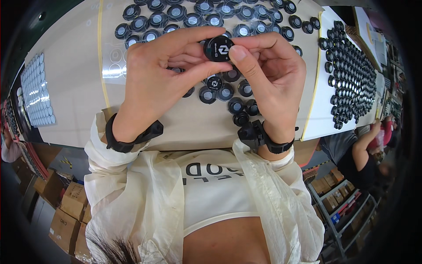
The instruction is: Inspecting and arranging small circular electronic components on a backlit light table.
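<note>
I see left hand and right hand both pinching one black round cap above table, loose caps just beyond.

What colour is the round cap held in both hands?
Black with a white mark, seen in the head view: cap.

Small round black cap, white mark on its face, held up above the table, face toward camera.
</note>
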Tool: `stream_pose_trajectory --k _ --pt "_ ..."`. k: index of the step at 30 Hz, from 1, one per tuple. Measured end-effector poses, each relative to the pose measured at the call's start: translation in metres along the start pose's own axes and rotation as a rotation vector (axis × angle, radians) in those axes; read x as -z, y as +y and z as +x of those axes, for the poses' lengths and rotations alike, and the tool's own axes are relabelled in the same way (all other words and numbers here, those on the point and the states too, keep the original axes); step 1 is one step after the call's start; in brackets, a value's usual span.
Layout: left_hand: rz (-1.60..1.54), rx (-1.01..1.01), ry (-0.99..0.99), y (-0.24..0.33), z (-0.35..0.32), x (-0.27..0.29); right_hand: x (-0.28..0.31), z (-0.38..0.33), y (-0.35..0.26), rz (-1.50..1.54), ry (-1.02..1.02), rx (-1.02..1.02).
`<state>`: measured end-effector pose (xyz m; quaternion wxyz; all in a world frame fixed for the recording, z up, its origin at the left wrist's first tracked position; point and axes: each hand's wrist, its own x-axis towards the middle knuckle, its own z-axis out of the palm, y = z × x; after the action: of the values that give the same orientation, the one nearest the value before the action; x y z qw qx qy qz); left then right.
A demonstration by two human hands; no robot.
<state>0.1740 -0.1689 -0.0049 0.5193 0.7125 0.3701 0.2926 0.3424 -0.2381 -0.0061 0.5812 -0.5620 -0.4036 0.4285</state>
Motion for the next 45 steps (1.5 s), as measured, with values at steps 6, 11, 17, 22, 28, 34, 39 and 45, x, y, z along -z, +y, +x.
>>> stream_pose_trajectory --k 6,11,17,22,28,34,39,45 --pt "-0.022 0.016 0.011 0.000 0.000 -0.001 -0.001 0.000 0.002 -0.045 0.005 0.028" --pt "0.027 0.016 0.037 0.000 -0.001 -0.002 -0.008 -0.003 0.001 -0.197 0.077 0.109" --pt "0.069 -0.016 0.009 -0.009 0.000 -0.001 -0.009 -0.005 0.000 -0.435 0.093 0.164" --pt "0.113 -0.066 -0.003 -0.015 0.001 0.003 -0.007 0.001 -0.003 -0.514 0.015 0.228" --pt "0.350 -0.198 -0.026 -0.011 0.030 0.017 0.003 0.004 0.001 -0.480 -0.106 0.218" --pt "1.079 -0.259 0.075 -0.025 0.134 0.111 0.009 -0.003 -0.014 -0.489 -0.095 0.177" --pt "1.466 -0.431 0.166 -0.093 0.218 0.178 0.036 -0.011 -0.015 -0.578 -0.060 0.144" --pt "1.311 -0.562 0.044 -0.038 0.169 0.064 0.048 -0.024 -0.018 -0.868 -0.328 -0.008"
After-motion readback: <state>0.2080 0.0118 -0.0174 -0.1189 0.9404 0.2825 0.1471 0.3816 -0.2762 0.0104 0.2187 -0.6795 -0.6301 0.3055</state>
